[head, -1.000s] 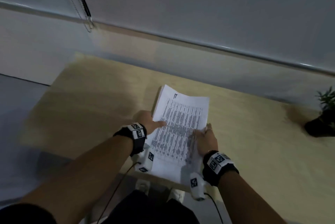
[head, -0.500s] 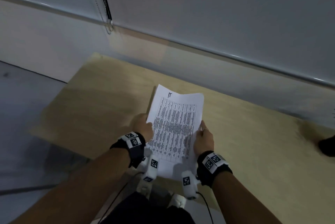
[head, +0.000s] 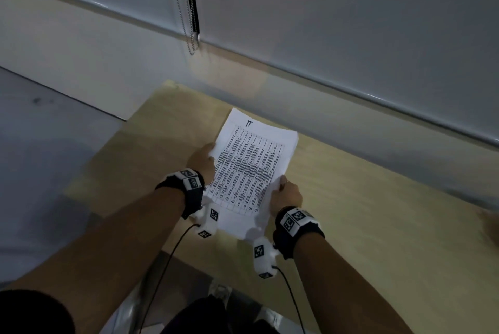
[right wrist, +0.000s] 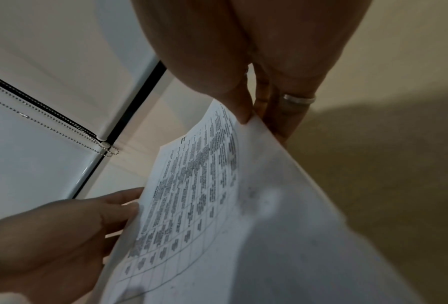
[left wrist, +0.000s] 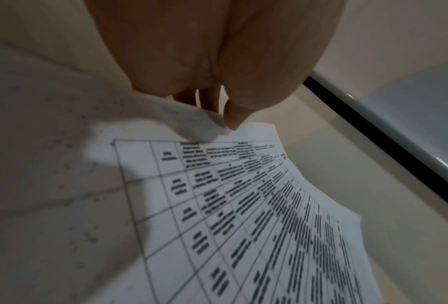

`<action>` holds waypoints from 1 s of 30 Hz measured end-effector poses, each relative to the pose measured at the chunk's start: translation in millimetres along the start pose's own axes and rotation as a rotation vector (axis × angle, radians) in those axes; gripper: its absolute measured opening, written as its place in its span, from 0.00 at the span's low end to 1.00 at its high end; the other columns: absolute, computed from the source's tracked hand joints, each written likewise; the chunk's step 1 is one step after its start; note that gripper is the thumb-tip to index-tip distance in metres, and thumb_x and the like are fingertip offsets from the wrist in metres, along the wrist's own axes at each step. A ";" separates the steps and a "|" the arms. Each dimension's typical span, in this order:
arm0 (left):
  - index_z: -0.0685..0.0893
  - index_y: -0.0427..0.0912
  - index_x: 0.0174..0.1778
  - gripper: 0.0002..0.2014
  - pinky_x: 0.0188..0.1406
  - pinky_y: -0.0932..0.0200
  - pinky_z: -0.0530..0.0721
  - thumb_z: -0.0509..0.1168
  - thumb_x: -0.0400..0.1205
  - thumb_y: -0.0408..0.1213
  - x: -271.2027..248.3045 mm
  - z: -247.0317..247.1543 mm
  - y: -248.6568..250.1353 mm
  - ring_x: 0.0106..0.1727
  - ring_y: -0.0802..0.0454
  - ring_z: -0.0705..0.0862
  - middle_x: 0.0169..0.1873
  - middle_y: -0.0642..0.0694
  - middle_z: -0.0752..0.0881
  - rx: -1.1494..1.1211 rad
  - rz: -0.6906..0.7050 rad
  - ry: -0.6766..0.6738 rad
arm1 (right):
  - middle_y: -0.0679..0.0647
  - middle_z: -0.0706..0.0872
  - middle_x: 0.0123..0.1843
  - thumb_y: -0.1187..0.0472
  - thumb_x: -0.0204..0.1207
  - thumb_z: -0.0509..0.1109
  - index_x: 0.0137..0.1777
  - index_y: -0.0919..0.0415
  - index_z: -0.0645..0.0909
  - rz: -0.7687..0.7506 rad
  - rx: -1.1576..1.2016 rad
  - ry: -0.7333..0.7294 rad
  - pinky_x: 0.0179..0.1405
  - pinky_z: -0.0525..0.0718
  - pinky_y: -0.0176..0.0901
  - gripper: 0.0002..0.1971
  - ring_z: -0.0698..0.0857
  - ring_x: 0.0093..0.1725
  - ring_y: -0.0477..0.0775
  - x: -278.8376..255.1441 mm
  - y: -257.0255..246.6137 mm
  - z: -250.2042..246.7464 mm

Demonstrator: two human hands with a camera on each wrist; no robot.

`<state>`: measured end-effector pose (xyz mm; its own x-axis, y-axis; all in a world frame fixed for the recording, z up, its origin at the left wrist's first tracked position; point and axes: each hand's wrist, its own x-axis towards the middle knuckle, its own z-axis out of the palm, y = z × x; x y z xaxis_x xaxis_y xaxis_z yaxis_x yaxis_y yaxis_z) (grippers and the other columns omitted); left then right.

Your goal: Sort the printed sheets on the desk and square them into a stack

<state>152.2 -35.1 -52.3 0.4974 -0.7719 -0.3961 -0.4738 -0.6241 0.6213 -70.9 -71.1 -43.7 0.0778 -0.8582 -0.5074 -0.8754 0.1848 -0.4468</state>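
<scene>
A stack of printed sheets (head: 251, 168), white with a dense table of dark text, is held up above the wooden desk (head: 378, 212) between both hands. My left hand (head: 204, 162) grips the stack's left edge, thumb and fingers pinching the paper (left wrist: 217, 123). My right hand (head: 286, 193) pinches the right edge, thumb on top and ringed fingers (right wrist: 282, 115) beneath. The sheets (right wrist: 217, 205) bow slightly, and the top sheet (left wrist: 243, 205) faces me. How many sheets lie under it is hidden.
The desk's left edge (head: 108, 150) drops to a grey floor. A wall with a window sill (head: 297, 74) runs behind the desk, and a blind chain (head: 189, 36) hangs over its far corner. My legs and a chair base (head: 205, 301) show below the front edge.
My head view has swung left, so the plant at the right has left the frame. Both hands still hold the sheets at their side edges, with the left thumb drawn back to the edge.
</scene>
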 end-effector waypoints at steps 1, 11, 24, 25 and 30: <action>0.64 0.47 0.84 0.26 0.76 0.59 0.65 0.51 0.89 0.28 1.6 -2.3 -2.7 0.82 0.42 0.67 0.83 0.45 0.66 -0.011 0.002 -0.018 | 0.64 0.85 0.63 0.62 0.85 0.55 0.74 0.64 0.74 0.002 -0.017 0.002 0.55 0.84 0.50 0.19 0.86 0.59 0.65 -0.6 0.9 0.8; 0.69 0.45 0.82 0.26 0.67 0.61 0.70 0.52 0.87 0.26 3.2 -6.4 -12.1 0.77 0.41 0.74 0.80 0.43 0.72 -0.039 0.013 -0.062 | 0.65 0.88 0.57 0.60 0.86 0.60 0.67 0.65 0.80 0.117 0.122 0.037 0.44 0.82 0.45 0.15 0.87 0.55 0.66 -5.2 4.9 -3.6; 0.80 0.43 0.73 0.23 0.58 0.58 0.80 0.61 0.82 0.26 -5.3 -17.4 -19.8 0.63 0.38 0.85 0.66 0.40 0.86 -0.066 -0.043 0.109 | 0.64 0.83 0.67 0.63 0.86 0.58 0.75 0.64 0.73 0.011 -0.063 -0.037 0.58 0.84 0.49 0.19 0.84 0.64 0.65 -7.3 -16.0 -2.4; 0.80 0.44 0.73 0.23 0.57 0.58 0.80 0.60 0.82 0.26 -4.7 -16.9 -20.7 0.62 0.38 0.85 0.66 0.41 0.86 -0.065 -0.031 0.104 | 0.63 0.83 0.67 0.63 0.86 0.58 0.75 0.64 0.74 0.001 -0.080 -0.030 0.58 0.84 0.49 0.19 0.84 0.64 0.64 -6.6 -15.5 -1.3; 0.81 0.47 0.74 0.24 0.54 0.62 0.77 0.61 0.82 0.27 -7.9 -17.6 -23.7 0.60 0.40 0.86 0.64 0.41 0.87 -0.067 -0.001 0.101 | 0.65 0.84 0.64 0.65 0.85 0.58 0.68 0.68 0.77 0.005 -0.064 -0.020 0.53 0.82 0.45 0.15 0.85 0.63 0.65 -12.9 -18.7 -4.2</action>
<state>172.3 -12.1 -52.1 0.5699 -0.7532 -0.3285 -0.4252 -0.6124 0.6665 -57.6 -65.5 -25.8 0.0825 -0.8475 -0.5244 -0.9044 0.1574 -0.3966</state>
